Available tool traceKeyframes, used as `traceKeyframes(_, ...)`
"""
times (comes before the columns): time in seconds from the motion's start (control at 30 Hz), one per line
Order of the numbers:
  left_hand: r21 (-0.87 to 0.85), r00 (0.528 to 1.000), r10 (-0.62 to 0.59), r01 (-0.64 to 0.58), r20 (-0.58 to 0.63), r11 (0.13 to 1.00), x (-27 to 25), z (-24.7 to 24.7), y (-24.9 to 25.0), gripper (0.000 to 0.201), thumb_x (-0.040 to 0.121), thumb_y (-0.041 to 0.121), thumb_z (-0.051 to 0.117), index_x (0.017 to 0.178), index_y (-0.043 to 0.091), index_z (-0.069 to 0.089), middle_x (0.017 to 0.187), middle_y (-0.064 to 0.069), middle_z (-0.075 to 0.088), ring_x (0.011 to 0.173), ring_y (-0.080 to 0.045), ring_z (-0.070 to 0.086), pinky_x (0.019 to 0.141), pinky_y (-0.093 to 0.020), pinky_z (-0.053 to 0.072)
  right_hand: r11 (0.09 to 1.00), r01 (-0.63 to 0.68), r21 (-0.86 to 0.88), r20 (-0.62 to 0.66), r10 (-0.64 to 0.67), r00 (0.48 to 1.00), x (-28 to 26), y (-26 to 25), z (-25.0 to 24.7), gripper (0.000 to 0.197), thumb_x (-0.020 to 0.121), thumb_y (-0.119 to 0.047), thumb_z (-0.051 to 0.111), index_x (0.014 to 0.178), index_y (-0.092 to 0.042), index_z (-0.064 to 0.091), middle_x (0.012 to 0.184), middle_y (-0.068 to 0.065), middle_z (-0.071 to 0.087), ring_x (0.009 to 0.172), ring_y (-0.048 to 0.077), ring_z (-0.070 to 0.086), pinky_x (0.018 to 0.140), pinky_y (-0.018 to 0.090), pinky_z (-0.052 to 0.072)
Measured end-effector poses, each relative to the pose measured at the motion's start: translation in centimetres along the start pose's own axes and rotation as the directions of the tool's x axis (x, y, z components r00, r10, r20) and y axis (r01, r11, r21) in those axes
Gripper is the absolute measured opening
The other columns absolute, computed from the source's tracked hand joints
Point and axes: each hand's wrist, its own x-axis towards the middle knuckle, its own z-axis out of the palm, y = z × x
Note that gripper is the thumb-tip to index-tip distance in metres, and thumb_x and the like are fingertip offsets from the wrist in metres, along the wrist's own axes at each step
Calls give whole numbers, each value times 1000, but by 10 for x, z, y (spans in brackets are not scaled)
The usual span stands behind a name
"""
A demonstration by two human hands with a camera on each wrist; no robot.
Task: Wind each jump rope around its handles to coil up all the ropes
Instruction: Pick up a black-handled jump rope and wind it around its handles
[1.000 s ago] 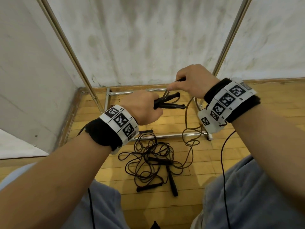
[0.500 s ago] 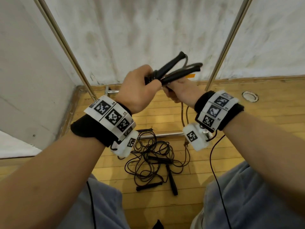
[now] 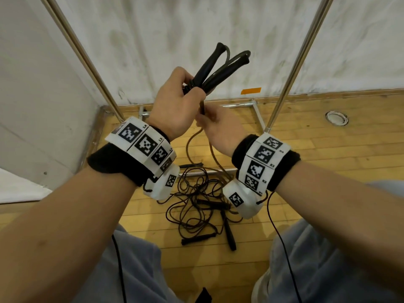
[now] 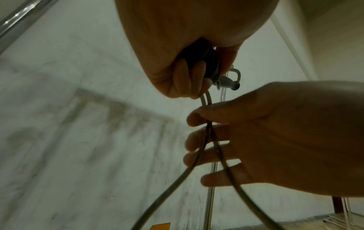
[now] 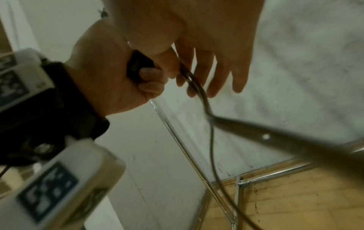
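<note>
My left hand (image 3: 179, 101) is raised and grips the lower ends of two black handles (image 3: 214, 66), which point up and to the right. The same grip shows in the left wrist view (image 4: 187, 74). Just below it, my right hand (image 3: 218, 125) pinches the doubled jump rope (image 3: 188, 147) between thumb and fingers, the other fingers fairly straight (image 4: 265, 140). From there the rope hangs down to the floor. A tangled pile of more ropes (image 3: 196, 206) with loose black handles (image 3: 228, 235) lies on the wooden floor between my knees.
A metal rack frame stands ahead, with slanted poles (image 3: 290, 73) on both sides and base bars (image 3: 240, 104) on the floor. Behind it is a white wall with a strip of orange tape (image 3: 251, 91). A round floor fitting (image 3: 336, 118) sits at the right.
Both hands have risen. The left hand tilted the handles from level to pointing upward. The right hand went from above the handles to below the left hand, holding the rope.
</note>
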Motion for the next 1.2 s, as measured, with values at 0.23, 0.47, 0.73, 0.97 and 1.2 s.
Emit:
traceKeyframes(0.23, 67, 998, 59, -60, 26, 996, 0, 4, 0, 19, 84, 16, 52, 101, 20, 45, 64, 5, 54, 51, 0, 51, 48, -13, 40, 928, -211, 308, 164, 167, 972, 10, 0, -10, 26, 101, -17, 37, 114, -8, 57, 81, 11, 63, 79, 25, 64, 90, 39, 50)
traceKeyframes(0.47, 259, 987, 138, -113, -78, 959, 5, -3, -12, 16, 91, 23, 53, 101, 19, 41, 72, 13, 52, 55, 6, 51, 47, -11, 37, 997, -59, -52, 54, 62, 997, 7, 4, -15, 26, 100, -26, 38, 76, -24, 47, 66, -5, 46, 58, 12, 42, 59, 30, 33)
traceKeyframes(0.73, 567, 997, 48, -72, 58, 821, 8, -4, -31, 20, 95, 26, 51, 101, 22, 32, 73, 12, 43, 62, -11, 45, 51, -25, 30, 846, 141, -514, 173, -59, 983, 7, -7, -35, 47, 101, -35, 29, 73, -8, 56, 67, 6, 54, 60, 18, 47, 56, 31, 32)
traceKeyframes(0.97, 566, 980, -51, -68, 192, 822, 10, -2, -35, 21, 98, 23, 46, 117, 16, 41, 76, 12, 45, 64, -4, 47, 51, -20, 29, 887, 92, -453, 168, -17, 986, 2, -15, -52, 44, 100, -33, 36, 61, -14, 46, 53, -3, 38, 49, 11, 37, 48, 25, 26)
traceKeyframes(1.2, 641, 974, -122, -30, 191, 767, 7, 6, -32, 19, 97, 22, 47, 116, 18, 46, 83, 5, 51, 66, -8, 48, 51, -22, 31, 960, 43, -276, 85, -20, 996, 6, -10, -57, 33, 98, -26, 43, 74, -10, 60, 47, -8, 37, 33, 2, 37, 36, 11, 28)
